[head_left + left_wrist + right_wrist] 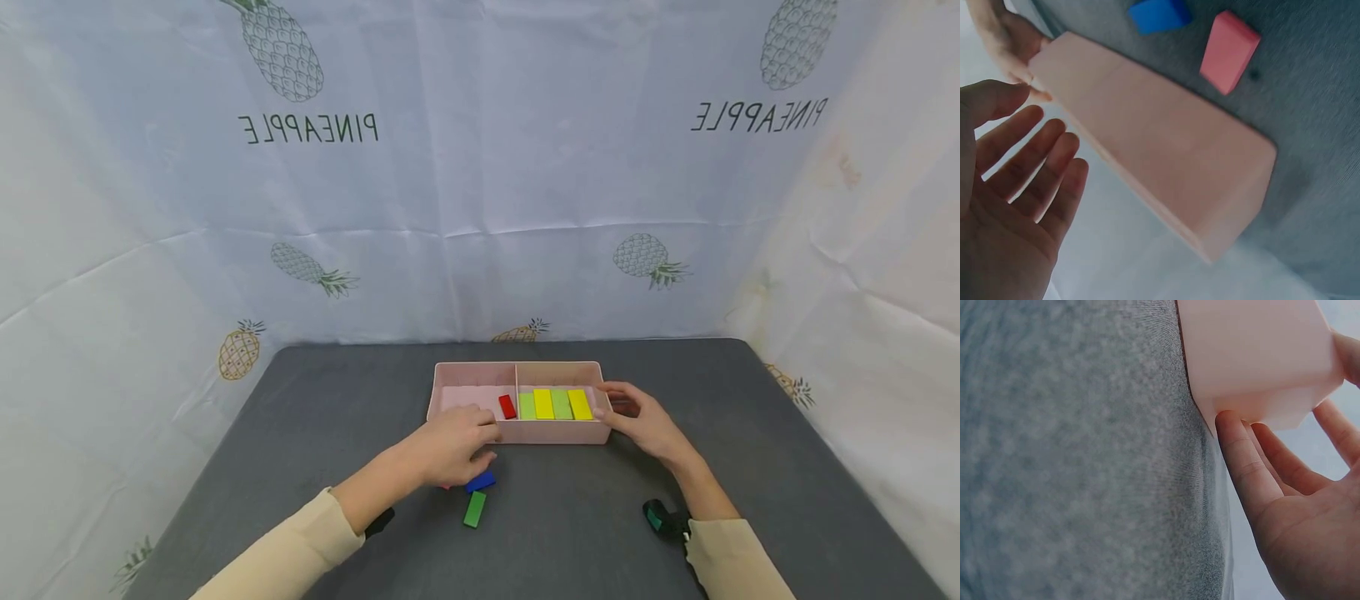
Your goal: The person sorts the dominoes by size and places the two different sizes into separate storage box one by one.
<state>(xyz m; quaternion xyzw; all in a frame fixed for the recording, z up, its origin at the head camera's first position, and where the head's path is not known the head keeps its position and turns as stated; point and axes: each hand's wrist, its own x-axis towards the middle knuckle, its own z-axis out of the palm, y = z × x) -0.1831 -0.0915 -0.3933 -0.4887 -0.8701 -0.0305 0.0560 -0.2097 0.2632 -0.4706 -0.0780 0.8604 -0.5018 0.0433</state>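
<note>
A pink two-compartment box [555,432] stands on the grey table. My right hand [643,423] holds its right end, thumb at the near corner and fingers along the end wall [1260,403]. Over the near wall of the left compartment hovers my left hand [453,443]; in the left wrist view its fingers [1054,153] are loosely spread with nothing in them. One red block [507,407] lies in the left compartment beside the divider. Yellow blocks [543,404] and light green blocks [561,405] alternate in a row in the right compartment.
In front of the box lie a blue block [480,482], a green block [474,509] and a pinkish-red block [1230,53], the last mostly hidden under my left hand in the head view. A pineapple-print curtain [480,183] hangs behind the table.
</note>
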